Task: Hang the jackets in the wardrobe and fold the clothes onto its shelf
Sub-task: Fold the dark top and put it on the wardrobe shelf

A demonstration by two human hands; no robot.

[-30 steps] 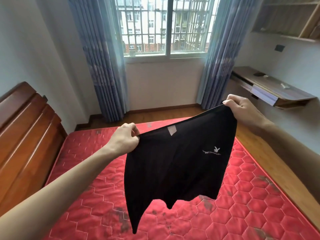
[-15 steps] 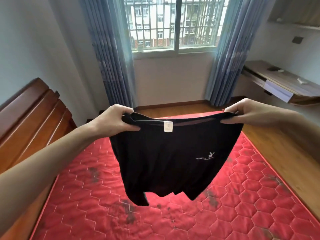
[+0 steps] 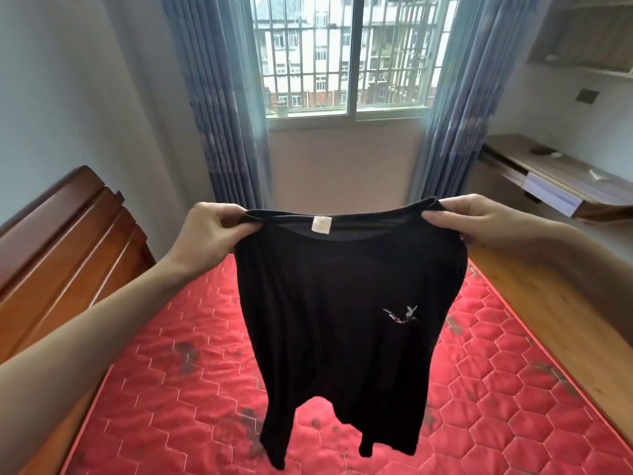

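A black T-shirt (image 3: pixel 329 317) with a small white logo on the chest and a white neck label hangs spread out in the air above the bed. My left hand (image 3: pixel 210 234) pinches its left shoulder at the collar. My right hand (image 3: pixel 469 221) pinches the right shoulder. The collar is stretched roughly level between the two hands, and the hem dangles free over the mattress. No wardrobe or jacket is in view.
A red quilted mattress (image 3: pixel 171 389) fills the space below, with a wooden headboard (image 3: pixel 58 248) on the left. Wooden floor (image 3: pixel 548 303) runs along the right. A wall desk (image 3: pixel 548 180) stands at the right, and a barred window (image 3: pixel 346 53) with blue curtains is straight ahead.
The shirt went from tilted, with the right hand higher, to level. Both hands came closer together and the garment hangs longer and straighter. The view turned slightly to face the window.
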